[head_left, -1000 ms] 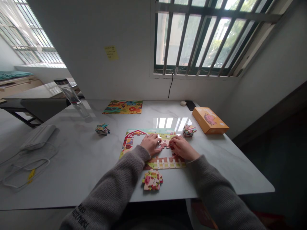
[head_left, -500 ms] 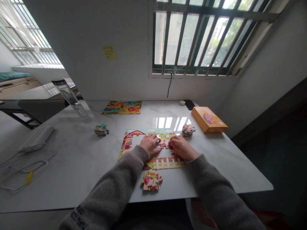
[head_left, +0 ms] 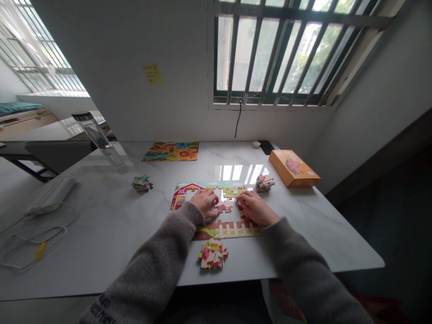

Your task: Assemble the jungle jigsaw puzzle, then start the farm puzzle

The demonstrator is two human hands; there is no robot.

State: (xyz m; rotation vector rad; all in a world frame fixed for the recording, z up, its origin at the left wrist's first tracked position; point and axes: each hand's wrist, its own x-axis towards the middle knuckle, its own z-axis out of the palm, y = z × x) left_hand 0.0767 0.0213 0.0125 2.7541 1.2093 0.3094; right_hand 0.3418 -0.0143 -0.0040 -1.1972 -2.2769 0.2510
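Left hand (head_left: 204,202) and right hand (head_left: 255,208) lie flat and apart, no clamp, just beside a loose pink jigsaw piece (head_left: 224,207) on the farm jigsaw (head_left: 226,229); mid-fit, piece needs nudging into the open gap (head_left: 229,195)

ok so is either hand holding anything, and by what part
Nothing seems gripped: the left hand and right hand lie on the jigsaw puzzle, and a piece sits flat between them.

On the marble surface (head_left: 84,225), an orange cardboard box (head_left: 293,168) sits at two o'clock, an assembled animal jigsaw (head_left: 170,151) at twelve, a clear bottle (head_left: 97,137) at ten, and a white pouch (head_left: 50,195) with looped cable (head_left: 33,245) at nine; a barred window (head_left: 270,54) stands at one o'clock.
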